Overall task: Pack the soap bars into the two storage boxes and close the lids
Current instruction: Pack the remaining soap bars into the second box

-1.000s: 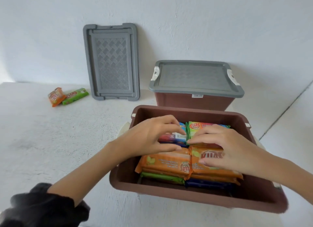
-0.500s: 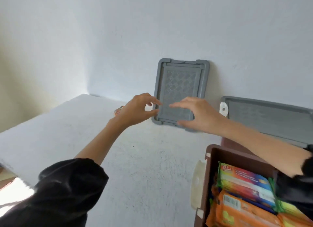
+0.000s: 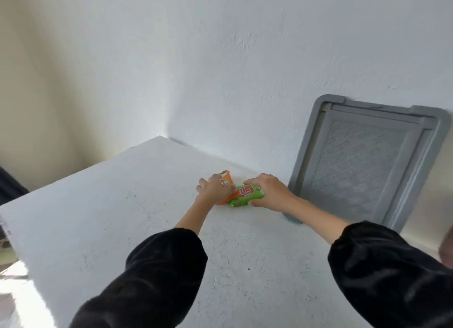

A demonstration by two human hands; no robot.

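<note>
Two wrapped soap bars lie on the white surface near the wall. My left hand [image 3: 213, 188] lies over the orange soap bar [image 3: 226, 180], its fingers curled around it. The green soap bar [image 3: 246, 195] lies just to the right, and my right hand [image 3: 269, 191] grips its right end with fingers over the top and thumb underneath. The two bars touch. A grey lid [image 3: 362, 161] leans upright against the wall to the right of my right hand. Both storage boxes are out of view.
The white surface [image 3: 122, 217] ends at an edge on the left, with a drop beyond it. The white wall [image 3: 245, 70] stands directly behind the soap bars. Black sleeves cover both forearms.
My view swung left, away from the open box. Both hands left the packed bars, reached across the surface and closed on the orange and green bars by the wall.
</note>
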